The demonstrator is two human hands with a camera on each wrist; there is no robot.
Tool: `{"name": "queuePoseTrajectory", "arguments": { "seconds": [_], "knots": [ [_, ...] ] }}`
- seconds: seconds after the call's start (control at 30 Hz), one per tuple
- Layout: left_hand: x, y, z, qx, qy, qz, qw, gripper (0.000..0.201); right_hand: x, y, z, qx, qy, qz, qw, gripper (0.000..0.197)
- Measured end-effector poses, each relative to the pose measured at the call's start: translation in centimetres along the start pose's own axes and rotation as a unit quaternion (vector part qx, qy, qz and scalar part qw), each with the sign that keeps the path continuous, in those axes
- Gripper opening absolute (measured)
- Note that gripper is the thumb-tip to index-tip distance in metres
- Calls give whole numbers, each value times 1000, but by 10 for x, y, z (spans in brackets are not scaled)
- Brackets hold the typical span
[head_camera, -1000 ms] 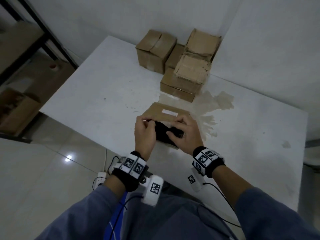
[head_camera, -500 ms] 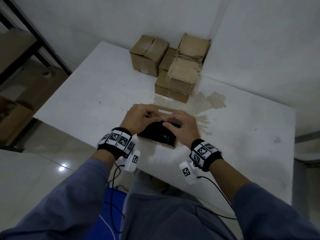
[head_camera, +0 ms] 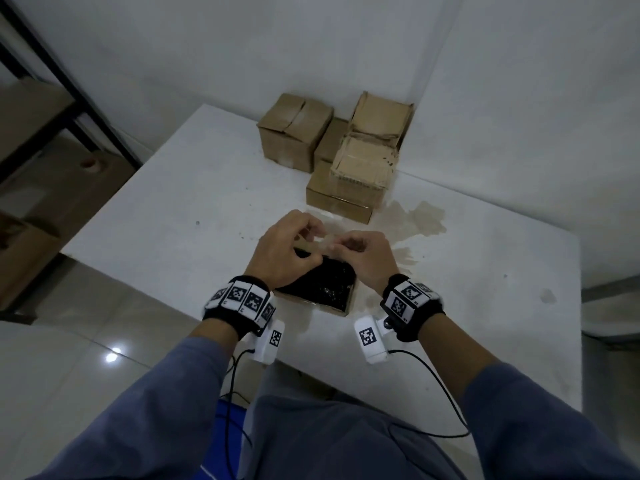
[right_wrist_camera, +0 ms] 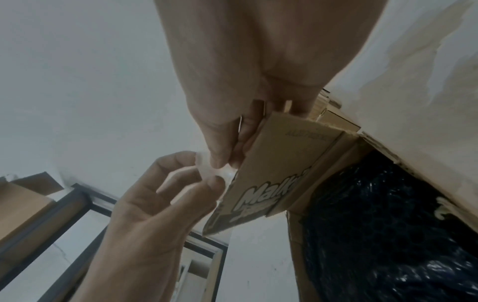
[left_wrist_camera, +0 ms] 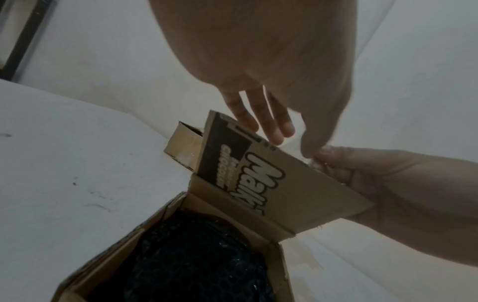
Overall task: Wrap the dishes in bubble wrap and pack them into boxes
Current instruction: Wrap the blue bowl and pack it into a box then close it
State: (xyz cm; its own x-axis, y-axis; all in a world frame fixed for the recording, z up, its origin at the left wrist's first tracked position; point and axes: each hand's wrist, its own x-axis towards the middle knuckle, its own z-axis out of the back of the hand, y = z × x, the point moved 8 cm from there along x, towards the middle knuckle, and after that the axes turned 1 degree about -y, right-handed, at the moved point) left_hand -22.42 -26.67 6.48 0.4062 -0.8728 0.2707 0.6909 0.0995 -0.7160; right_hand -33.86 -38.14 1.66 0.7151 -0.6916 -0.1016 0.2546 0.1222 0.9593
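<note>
Your right hand [right_wrist_camera: 248, 98] pinches a small scrap of clear tape [right_wrist_camera: 222, 173] at the top edge of the raised box flap [right_wrist_camera: 274, 169], thumb and forefinger closed on it. Your left hand [right_wrist_camera: 160, 204] pinches the same scrap from the other side, its other fingers loosely spread. In the head view both grips meet just above center frame, over the open cardboard box [head_camera: 341, 308] on the white table [head_camera: 173, 209].

Inside the box lies a dish bundled in black bubble wrap [left_wrist_camera: 196, 261], glossy and dimpled, filling most of the cavity. The flap stands tilted upward and bears fat outlined lettering that reads "Malk", the rest cut off; smaller print beneath it is too blurred to read.

Toward the upper center of the head view, several closed cardboard boxes [head_camera: 294, 133] are stacked in the wall corner, with a brownish stain [head_camera: 415, 220] on the table beside them.
</note>
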Motion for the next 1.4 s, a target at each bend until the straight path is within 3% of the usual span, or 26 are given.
{"name": "queuePoseTrajectory", "arguments": {
  "seconds": [0.07, 0.2, 0.3, 0.47, 0.63, 0.8, 0.97, 1.1, 1.2, 1.3, 1.4],
  "knots": [
    [3, 4, -4, -13, 9, 16, 1000, 24, 5, 2, 2, 9, 3, -2, 1000, 6],
    [12, 23, -4, -123, -9, 116, 986, 28, 12, 11, 5, 30, 38, 12, 999, 9],
    [23, 26, -6, -146, 11, 120, 982, 22, 15, 9, 7, 19, 52, 22, 998, 17],
    [45, 32, -11, -119, 50, 120, 984, 23, 22, 10, 14, 15, -12, 24, 1000, 7],
    [60, 16, -7, -108, 31, 50, 992, 18, 33, 11, 22, 28, -61, 5, 998, 6],
    [72, 7, -2, -79, 24, -7, 997, 42, 38, 19, 26, 25, -70, 34, 997, 8],
    [85, -4, 5, -21, -42, -91, 995, 19, 44, 27, 29, 43, -79, 55, 994, 13],
    [90, -6, 2, -15, -22, -109, 994, 23, 47, 28, 31, 48, -87, 69, 993, 20],
    [97, -6, 2, -12, 1, -47, 999, 32, 49, 27, 31, 29, -100, 88, 991, 14],
    [110, -2, 3, -21, 7, 40, 999, 17, 50, 27, 34, 1, -116, 94, 989, 12],
    [123, -1, -4, 29, 62, 101, 993, 10, 51, 30, 35, -3, -124, 96, 988, 13]
  ]
}}
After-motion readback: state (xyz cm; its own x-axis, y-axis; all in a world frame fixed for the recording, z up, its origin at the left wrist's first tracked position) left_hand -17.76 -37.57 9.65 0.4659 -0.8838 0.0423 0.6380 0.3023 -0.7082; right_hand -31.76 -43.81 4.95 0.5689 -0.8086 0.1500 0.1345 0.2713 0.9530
